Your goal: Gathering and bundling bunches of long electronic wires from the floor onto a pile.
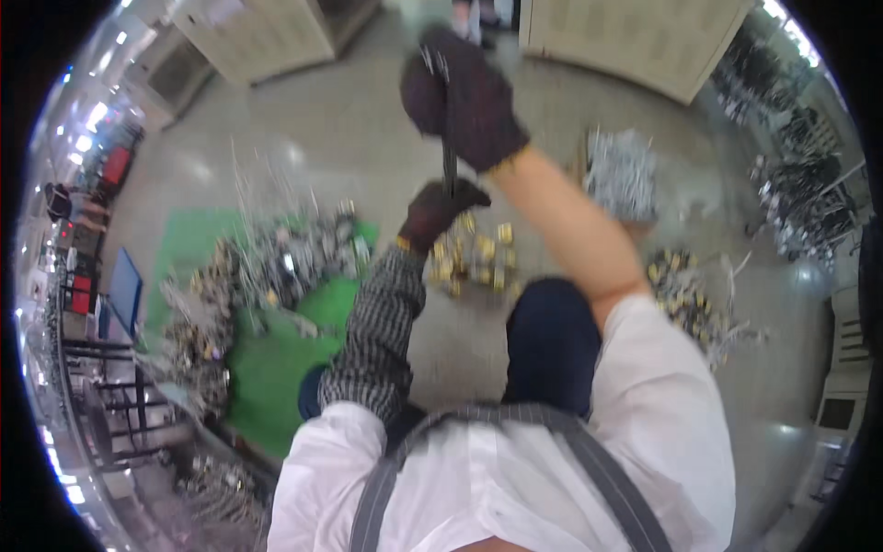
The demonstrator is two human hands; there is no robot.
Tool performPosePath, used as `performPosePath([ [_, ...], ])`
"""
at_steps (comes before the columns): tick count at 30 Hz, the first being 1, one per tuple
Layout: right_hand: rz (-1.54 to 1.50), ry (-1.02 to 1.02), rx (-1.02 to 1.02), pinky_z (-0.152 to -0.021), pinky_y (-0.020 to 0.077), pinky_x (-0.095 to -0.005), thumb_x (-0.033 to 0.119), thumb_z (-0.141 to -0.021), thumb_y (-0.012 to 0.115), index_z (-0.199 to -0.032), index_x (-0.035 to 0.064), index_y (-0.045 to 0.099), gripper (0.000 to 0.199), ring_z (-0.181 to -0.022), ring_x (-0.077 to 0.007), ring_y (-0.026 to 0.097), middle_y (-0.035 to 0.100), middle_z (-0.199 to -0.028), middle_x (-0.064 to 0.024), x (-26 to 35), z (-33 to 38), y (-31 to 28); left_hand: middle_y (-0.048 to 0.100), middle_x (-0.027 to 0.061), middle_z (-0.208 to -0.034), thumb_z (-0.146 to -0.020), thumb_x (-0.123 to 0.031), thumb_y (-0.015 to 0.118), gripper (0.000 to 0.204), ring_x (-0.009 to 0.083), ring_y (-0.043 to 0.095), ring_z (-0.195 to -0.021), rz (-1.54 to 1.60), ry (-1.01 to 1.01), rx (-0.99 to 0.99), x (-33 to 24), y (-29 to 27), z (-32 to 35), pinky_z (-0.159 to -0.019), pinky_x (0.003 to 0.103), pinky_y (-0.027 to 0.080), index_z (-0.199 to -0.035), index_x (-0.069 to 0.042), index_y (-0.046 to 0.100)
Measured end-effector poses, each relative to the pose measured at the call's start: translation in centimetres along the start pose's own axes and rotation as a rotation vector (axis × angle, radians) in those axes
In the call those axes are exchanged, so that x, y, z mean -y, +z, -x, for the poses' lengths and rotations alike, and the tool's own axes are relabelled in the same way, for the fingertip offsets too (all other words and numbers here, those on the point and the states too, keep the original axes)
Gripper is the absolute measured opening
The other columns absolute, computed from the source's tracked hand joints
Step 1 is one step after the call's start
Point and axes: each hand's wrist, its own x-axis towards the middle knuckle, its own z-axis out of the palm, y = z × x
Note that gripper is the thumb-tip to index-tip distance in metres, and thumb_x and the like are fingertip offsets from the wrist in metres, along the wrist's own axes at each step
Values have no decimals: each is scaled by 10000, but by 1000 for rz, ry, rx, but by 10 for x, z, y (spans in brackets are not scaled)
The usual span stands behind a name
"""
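Note:
My right hand [478, 110], in a dark knitted glove, is raised at the upper middle, its fingers closed. My left hand [434, 213], gloved too and with a grey checked sleeve over the forearm, is closed below it. Between the two hands runs a narrow dark strip [450, 167]; both appear to grip it, and its exact kind is blurred. Under my left hand, small yellow-and-silver metal parts [478, 256] lie on the floor. To the left, a long heap of grey cables and connectors [294, 258] rests partly on a green mat [276, 377].
Silvery parts form a stack [622, 175] beyond my right forearm. Another pile of yellow-and-grey parts [685, 294] lies right of my knee [552, 345]. Beige cabinets [635, 37] line the far side. Dark metal bundles [800, 184] stand at the right, and a black rack [110, 386] at the left.

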Motion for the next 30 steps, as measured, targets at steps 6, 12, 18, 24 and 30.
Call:
performPosePath([
  [6, 187, 299, -233, -647, 459, -236, 325, -944, 487, -919, 112, 616, 250, -762, -91, 572, 614, -849, -7, -20, 21, -33, 636, 63, -618, -875, -303, 543, 255, 203, 633, -598, -64, -434, -287, 91, 56, 6, -562, 350, 467, -732, -116, 641],
  [12, 1246, 30, -314, -724, 494, -320, 248, -915, 490, -1029, 70, 616, 247, -841, -196, 623, 643, -944, -88, -96, 198, -280, 587, 12, -590, -830, -202, 581, 79, 179, 577, -481, 163, -91, -404, 119, 49, 17, -470, 319, 451, -845, -127, 601],
  [18, 1385, 948, -701, -892, 435, -447, 488, -844, 513, -1038, 76, 648, 475, -1059, -344, 567, 611, -1114, -189, -198, 383, -309, 527, 42, -593, -887, -201, 604, 187, 152, 497, -479, 1049, -246, -437, 112, 56, 24, -458, 320, 411, -900, -17, 635],
  [24, 1392, 1329, -857, -886, 435, -464, 527, -894, 375, -1072, 37, 627, 578, -1035, -389, 573, 606, -1079, -245, -227, 316, -313, 500, 32, -540, -880, -264, 632, 252, 143, 466, -470, 806, -196, -433, 99, 55, 24, -481, 306, 417, -931, -18, 641],
  [30, 261, 818, -650, -545, 438, -297, 382, -916, 482, -773, 77, 576, 350, -622, -179, 561, 585, -717, -70, -241, 277, -314, 590, 85, -734, -919, -226, 534, 253, 214, 581, -646, 456, -406, -334, 90, 40, 34, -614, 361, 498, -1061, -19, 565],
])
